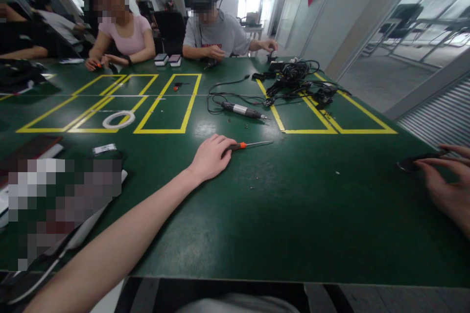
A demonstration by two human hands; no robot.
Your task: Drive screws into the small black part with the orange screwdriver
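Note:
My left hand [212, 157] rests on the green table [293, 225], its fingers wrapped round the dark handle of a screwdriver [243, 145]. The screwdriver has an orange collar, and its metal shaft points right. At the right edge of the view, my right hand [450, 183] pinches a dark, flat object [411, 162] close to the tabletop; part of this hand is cut off by the frame. Small screws [251, 188] lie on the table between the hands. Beyond the screwdriver is a black and silver pen-like power tool [240, 110] with a cable.
Tangled black cables [293, 78] lie at the back right. A white ring [118, 119] sits near yellow tape outlines. Blurred devices and a white cable [47, 279] occupy the left side. Two people sit across the table, their hands on its far edge, with small boxes [175, 60] between them.

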